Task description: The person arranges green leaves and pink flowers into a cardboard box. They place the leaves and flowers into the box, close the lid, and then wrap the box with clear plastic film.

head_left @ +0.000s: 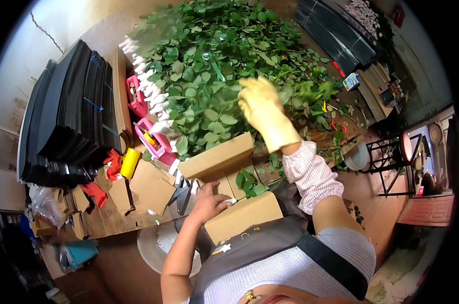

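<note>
My bare left hand (212,202) rests in a folded corrugated cardboard wrap (214,167), fingers apart beside a small white item and a leafy sprig (251,183) lying in it. My right hand (260,104), in a pale yellow rubber glove below a striped sleeve, reaches into a large pile of leafy stems (199,76); its curved fingertips are blurred among the leaves, so their grip is unclear. White netted flower heads (159,109) line the pile's left edge.
Black sheet stacks (62,111), pink tape dispensers (151,142), a yellow roll (130,162) and scissors (184,195) are left on the wooden table (102,223). Red-handled scissors (338,126) lie right. A metal stand (392,162) is beyond, a large basin (153,253) below.
</note>
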The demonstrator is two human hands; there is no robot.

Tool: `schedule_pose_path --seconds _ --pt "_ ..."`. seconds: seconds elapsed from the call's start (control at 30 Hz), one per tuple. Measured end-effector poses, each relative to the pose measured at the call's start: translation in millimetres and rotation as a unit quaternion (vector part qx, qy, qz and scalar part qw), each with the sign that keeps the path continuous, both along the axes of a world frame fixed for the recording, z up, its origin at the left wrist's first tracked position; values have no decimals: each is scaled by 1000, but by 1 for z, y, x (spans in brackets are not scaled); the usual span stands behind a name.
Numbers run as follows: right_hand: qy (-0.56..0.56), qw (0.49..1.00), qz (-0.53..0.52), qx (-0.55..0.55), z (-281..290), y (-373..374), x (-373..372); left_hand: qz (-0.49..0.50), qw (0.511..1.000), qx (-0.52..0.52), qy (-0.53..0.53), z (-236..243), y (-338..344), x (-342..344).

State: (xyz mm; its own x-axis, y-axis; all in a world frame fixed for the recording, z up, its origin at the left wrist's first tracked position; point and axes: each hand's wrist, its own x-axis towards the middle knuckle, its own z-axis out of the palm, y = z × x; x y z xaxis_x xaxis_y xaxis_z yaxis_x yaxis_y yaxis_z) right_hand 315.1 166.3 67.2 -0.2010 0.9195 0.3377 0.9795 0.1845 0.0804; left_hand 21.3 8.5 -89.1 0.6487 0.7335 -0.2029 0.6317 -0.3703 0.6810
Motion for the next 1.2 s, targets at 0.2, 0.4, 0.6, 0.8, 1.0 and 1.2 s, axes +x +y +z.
schedule_pose_path --seconds 0.2,0.4,0.6,0.8,1.0,1.2 --pt "241 953 141 116 42 -56 61 14 999 28 -30 4 -5 1" --pt "279 913 205 -217 -15 -134 112 58 992 48 -97 -12 1 -7" --pt "33 925 51 -374 -65 -149 107 63 988 -82 -118 -2 -2 -3" --pt "37 997 62 12 -59 -82 50 64 984 -106 -131 14 -4 1" --pt "49 965 -151 -209 -87 -4 48 73 989 -79 -102 2 -1 4" --pt "386 904 185 4 20 -77 104 130 966 -121 -189 -18 -9 1"
